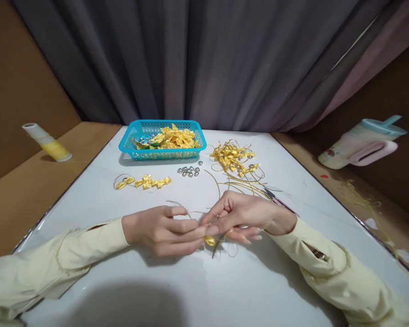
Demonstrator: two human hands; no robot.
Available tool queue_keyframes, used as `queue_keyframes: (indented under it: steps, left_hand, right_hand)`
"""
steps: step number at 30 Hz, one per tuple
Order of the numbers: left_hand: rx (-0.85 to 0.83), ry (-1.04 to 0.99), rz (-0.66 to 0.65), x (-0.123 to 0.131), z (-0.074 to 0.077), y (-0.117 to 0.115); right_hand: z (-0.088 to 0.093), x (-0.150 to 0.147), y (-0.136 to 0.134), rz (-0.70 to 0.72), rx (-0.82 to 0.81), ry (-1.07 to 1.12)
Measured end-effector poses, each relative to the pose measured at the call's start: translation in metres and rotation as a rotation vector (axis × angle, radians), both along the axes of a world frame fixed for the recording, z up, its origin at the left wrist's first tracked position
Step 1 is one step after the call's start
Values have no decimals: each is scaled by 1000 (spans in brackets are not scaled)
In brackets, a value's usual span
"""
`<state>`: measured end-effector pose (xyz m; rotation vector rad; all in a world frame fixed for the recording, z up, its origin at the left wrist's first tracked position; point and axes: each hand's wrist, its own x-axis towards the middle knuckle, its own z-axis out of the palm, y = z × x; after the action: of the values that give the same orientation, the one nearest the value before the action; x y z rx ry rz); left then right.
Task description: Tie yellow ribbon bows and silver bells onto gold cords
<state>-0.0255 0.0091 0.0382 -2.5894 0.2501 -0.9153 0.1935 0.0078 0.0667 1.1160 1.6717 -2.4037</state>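
Note:
My left hand (167, 230) and my right hand (240, 215) meet above the front middle of the table. A small yellow ribbon bow (209, 240) shows at their fingertips, partly hidden. My left fingers are closed at the bow's left side. With thumb and forefinger my right hand pinches beside the bow, where thin gold cord (215, 250) runs between the fingers; its other fingers are spread. Beyond my left hand lie loose yellow bows (146, 182) in a row, one with a loop of cord. Silver beads (190, 171) sit in a cluster behind my hands.
A blue basket (163, 154) holds yellow bows and beads. Right of it is a pile of corded bows (233, 156). Cut cords (243, 183) and scissors (276, 197) lie near my right wrist. A tumbler (357, 143) and a yellow thread spool (49, 143) stand outside the white table.

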Motion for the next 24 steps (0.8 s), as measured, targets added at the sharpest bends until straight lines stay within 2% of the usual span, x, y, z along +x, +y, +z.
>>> queue_keyframes:
  steps: [7, 19, 22, 24]
  left_hand:
    - [-41, -16, -18, 1, 2, 0]
    - [-63, -6, -35, 0, -2, 1]
    - [-206, -29, 20, 0, -6, 0]
    - [-432, -63, 95, 1, -9, -1]
  right_hand:
    - [0, 1, 0, -9, -4, 7]
    - [0, -1, 0, 10, 29, -11]
    - [0, 7, 7, -15, 50, 9]
    - [-1, 13, 15, -86, 107, 17]
